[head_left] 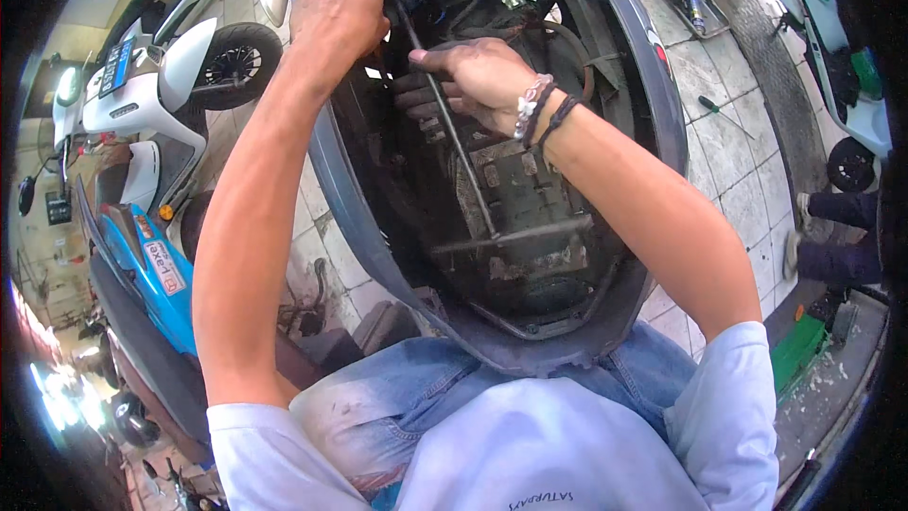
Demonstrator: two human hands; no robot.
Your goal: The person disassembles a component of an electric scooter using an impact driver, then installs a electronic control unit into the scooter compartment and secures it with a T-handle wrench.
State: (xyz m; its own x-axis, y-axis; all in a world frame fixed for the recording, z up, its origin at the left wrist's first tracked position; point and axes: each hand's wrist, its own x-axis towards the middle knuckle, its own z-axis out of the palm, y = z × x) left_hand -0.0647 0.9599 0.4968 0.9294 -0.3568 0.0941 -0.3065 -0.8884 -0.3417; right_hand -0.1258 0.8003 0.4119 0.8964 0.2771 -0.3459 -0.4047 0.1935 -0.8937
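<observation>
I look down into the open body of a grey scooter (662, 123), its dirty inner frame and floor (530, 199) exposed. My left hand (336, 14) is closed in a fist at the top of a long thin metal rod (454, 142) that slants down into the frame. My right hand (468, 80) grips the same rod a little lower, with bead and cord bracelets on its wrist. The rod's lower end reaches a crossbar (515, 235) deep in the frame.
White and blue scooters (142, 85) stand at the left on the tiled floor. A screwdriver (724, 115) lies on tiles at the right, near a tray with a spray can (695, 9). Another person's legs and shoes (832, 237) are at the right edge.
</observation>
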